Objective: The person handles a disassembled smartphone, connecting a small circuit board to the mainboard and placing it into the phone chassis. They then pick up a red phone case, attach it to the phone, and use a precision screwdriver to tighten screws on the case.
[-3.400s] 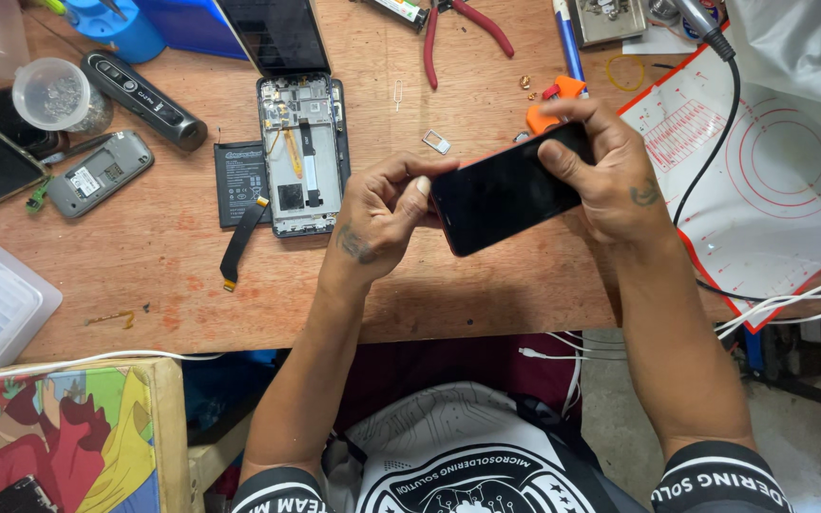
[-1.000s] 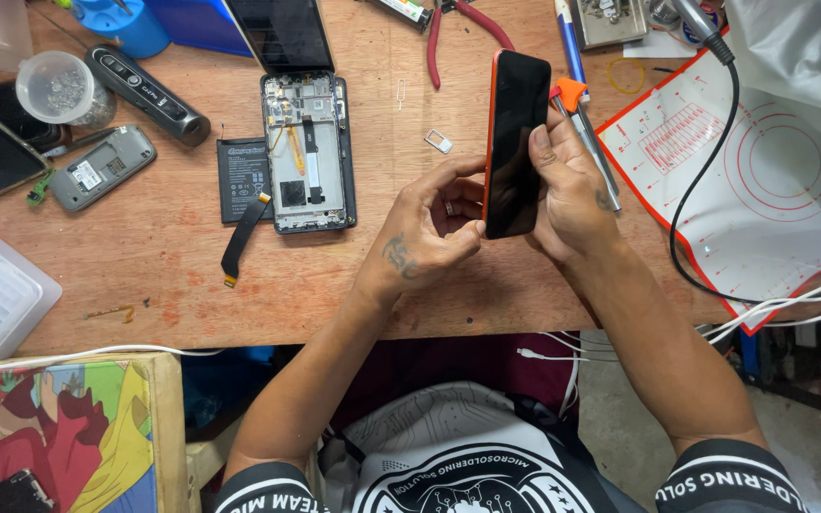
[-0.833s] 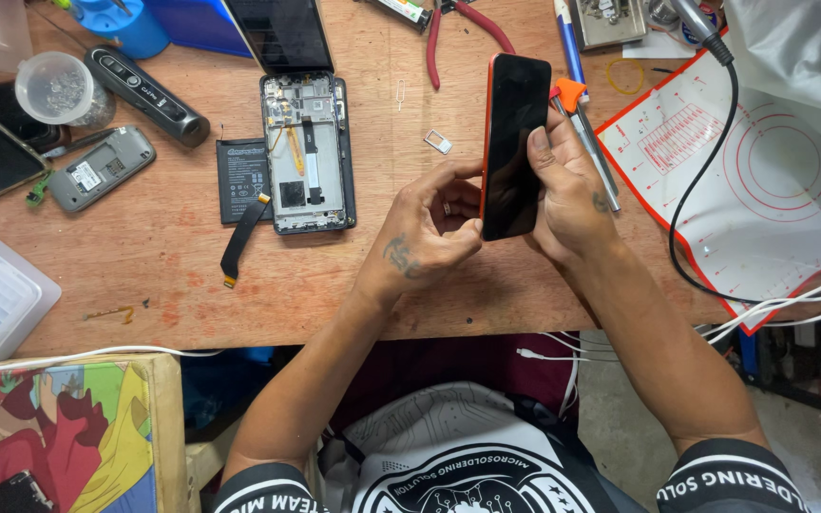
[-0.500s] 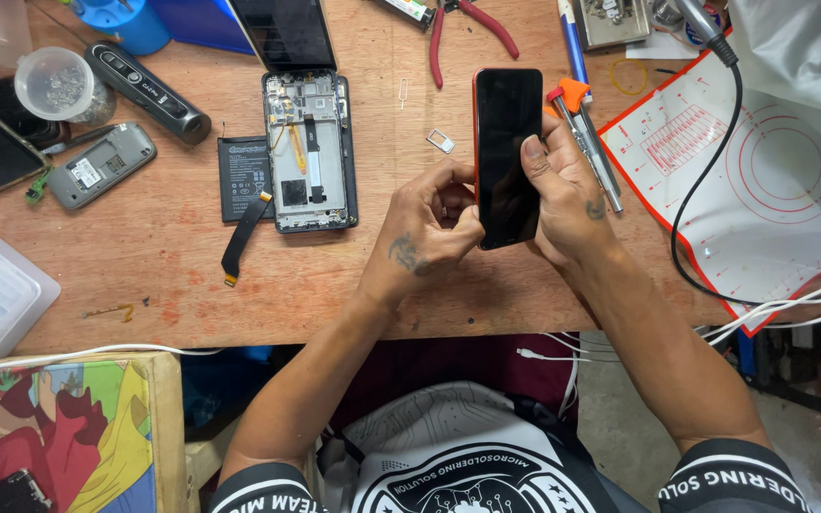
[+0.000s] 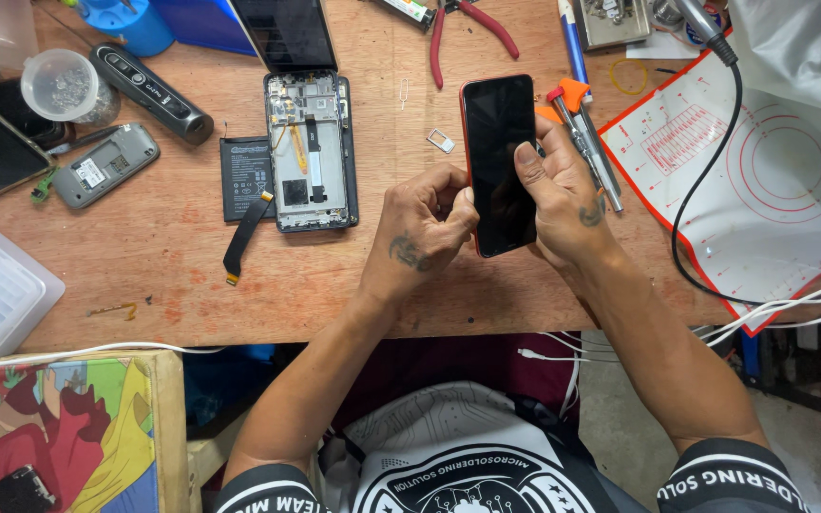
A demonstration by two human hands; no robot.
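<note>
1. The right hand grips the red-framed smartphone from its right side, thumb laid across the dark screen.
2. The left hand has its fingers curled narrow against the phone's left edge; whether they pinch a small tool there is hard to tell.
3. The phone is held above the wooden workbench, screen up.
4. Just right lie orange-handled screwdrivers.
5. Well left lie an opened phone chassis and a loose battery.
</note>
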